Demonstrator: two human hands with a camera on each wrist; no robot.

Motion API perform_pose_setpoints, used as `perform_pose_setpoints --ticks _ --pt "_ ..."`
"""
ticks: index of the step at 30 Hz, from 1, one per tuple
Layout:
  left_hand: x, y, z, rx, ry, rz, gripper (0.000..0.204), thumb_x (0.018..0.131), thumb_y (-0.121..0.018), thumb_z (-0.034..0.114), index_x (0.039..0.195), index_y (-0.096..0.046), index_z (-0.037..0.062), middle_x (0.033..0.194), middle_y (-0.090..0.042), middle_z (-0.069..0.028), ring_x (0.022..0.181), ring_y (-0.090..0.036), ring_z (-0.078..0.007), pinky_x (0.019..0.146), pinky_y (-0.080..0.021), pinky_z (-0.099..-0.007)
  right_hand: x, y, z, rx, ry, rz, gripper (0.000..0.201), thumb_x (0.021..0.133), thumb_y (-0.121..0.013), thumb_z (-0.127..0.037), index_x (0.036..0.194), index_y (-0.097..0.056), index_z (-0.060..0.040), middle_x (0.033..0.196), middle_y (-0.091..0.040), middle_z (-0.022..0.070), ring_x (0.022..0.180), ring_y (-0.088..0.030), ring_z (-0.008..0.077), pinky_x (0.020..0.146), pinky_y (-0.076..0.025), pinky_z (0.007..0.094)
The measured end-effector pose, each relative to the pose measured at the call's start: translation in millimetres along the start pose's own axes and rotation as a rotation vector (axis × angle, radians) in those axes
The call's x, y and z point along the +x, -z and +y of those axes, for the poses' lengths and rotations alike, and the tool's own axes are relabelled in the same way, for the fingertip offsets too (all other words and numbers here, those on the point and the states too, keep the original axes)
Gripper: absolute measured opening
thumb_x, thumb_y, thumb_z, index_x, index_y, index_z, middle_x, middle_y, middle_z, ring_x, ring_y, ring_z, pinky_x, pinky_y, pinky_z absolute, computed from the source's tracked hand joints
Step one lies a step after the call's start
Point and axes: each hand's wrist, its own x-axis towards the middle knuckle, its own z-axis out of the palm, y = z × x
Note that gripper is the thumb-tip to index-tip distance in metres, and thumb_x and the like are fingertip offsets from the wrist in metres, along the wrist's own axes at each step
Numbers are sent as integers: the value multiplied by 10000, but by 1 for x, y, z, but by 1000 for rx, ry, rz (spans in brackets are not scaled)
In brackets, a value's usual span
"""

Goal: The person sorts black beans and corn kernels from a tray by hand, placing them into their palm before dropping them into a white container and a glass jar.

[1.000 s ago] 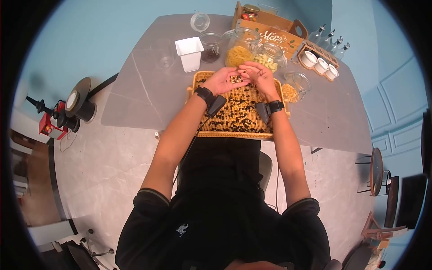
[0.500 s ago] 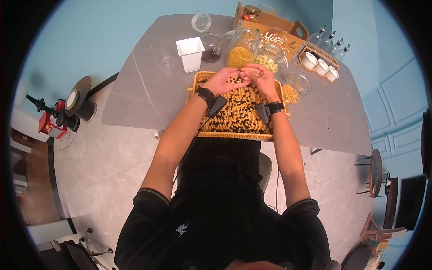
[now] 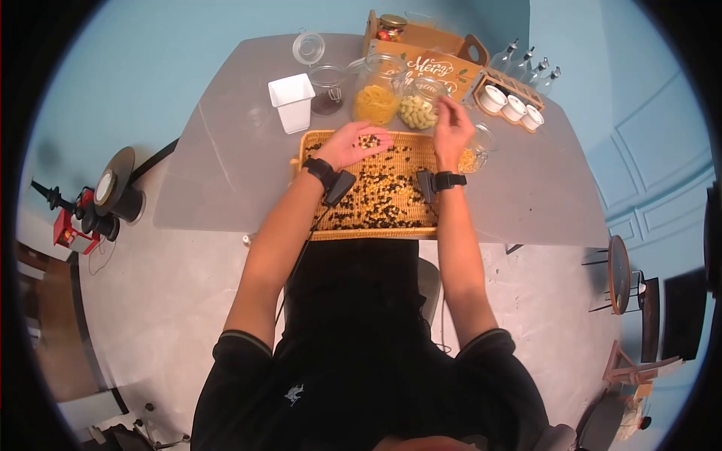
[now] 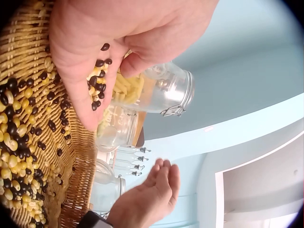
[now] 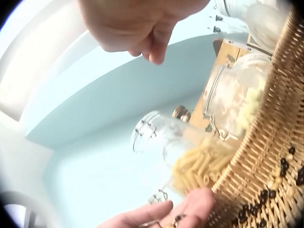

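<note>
My left hand (image 3: 346, 147) lies palm up over the far left part of the wicker tray (image 3: 359, 235), fingers extended. On its palm rests a small heap of black beans and yellow corn kernels (image 4: 98, 80). My right hand (image 3: 453, 135) is raised apart from it, above the tray's far right corner near the glass jar of corn kernels (image 3: 467, 161). Its fingers and thumb come together, and whether they pinch a kernel I cannot tell. More mixed black beans and corn (image 3: 376, 197) lie scattered across the tray.
Behind the tray stand a white square cup (image 3: 292, 101), a jar of dark contents (image 3: 326, 101), a penne jar (image 3: 376, 101) and a jar of pale green pieces (image 3: 418, 111). Farther back are a wooden crate (image 3: 432, 64), several glass bottles (image 3: 519, 64) and three white pots (image 3: 514, 107).
My right hand has drawn away from the left palm, moving right toward the corn jar. The left hand stays palm up with its heap. The head view has shifted slightly.
</note>
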Motion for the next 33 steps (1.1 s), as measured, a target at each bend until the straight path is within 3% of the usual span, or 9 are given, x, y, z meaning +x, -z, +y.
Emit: perform_pose_setpoints --ticks 1,4,7,10,16,21,23,26,33 --pt "0 0 1 15 -19 25 442 1103 -310 151 1330 -399 -217 1372 -511 -334 1300 -518 -457 1143 -479 -488 5 6 -2 -143 114 140 157 963 -586 27 1070 -699 49 1003 -737 128 844 -705 192 748 -553 297" --pt "3 3 0 28 8 16 467 1110 -295 178 1326 -402 -222 1353 -528 -332 1278 -540 -457 1132 -491 -479 14 26 -3 -329 143 405 156 947 -590 25 1037 -717 25 969 -731 132 831 -706 225 737 -553 335" --pt "5 4 -1 63 13 20 480 1114 -292 192 1335 -395 -222 1350 -530 -333 1272 -549 -455 1126 -497 -476 20 41 4 -568 226 491 166 937 -588 22 1032 -723 11 960 -723 146 825 -696 294 747 -551 373" --pt "4 1 0 54 17 27 494 1118 -290 208 1331 -405 -223 1337 -540 -332 1269 -554 -451 1118 -503 -474 18 46 5 -755 228 406 189 919 -596 22 1052 -723 -20 1005 -719 149 866 -667 351 781 -543 408" --pt "3 1 -1 72 15 26 536 1125 -252 239 1320 -436 -225 1333 -540 -341 1267 -557 -450 1115 -506 -464 11 37 -10 -967 334 342 262 893 -600 31 1110 -708 -68 1040 -699 136 917 -632 345 823 -517 440" --pt "4 1 0 76 26 -7 590 1124 -219 281 1344 -422 -228 1372 -518 -339 1290 -542 -438 1142 -476 -462 -5 5 -13 -534 309 -118 230 854 -623 9 1054 -719 -53 984 -694 136 906 -654 325 800 -531 421" --pt "8 8 0 52 40 -21 600 1123 -218 293 1367 -402 -223 1387 -516 -330 1320 -525 -420 1161 -451 -471 -17 -13 -18 -362 258 -437 225 827 -651 -21 1037 -729 -43 951 -691 127 894 -662 321 791 -539 408" --pt "12 14 -2 48 -13 -28 576 1122 -247 319 1389 -425 -159 1363 -560 -259 1278 -562 -355 1116 -481 -453 -32 -28 -27 -386 297 -706 226 808 -671 -41 1023 -738 -33 968 -693 118 927 -652 315 812 -540 404" --pt "18 17 -3 53 64 62 524 1107 -340 414 1327 -518 -27 1228 -635 -127 1080 -625 -256 943 -545 -401 -41 -34 -22 -417 359 -912 271 784 -682 -28 1051 -728 -11 1022 -679 141 1012 -611 342 900 -514 427"
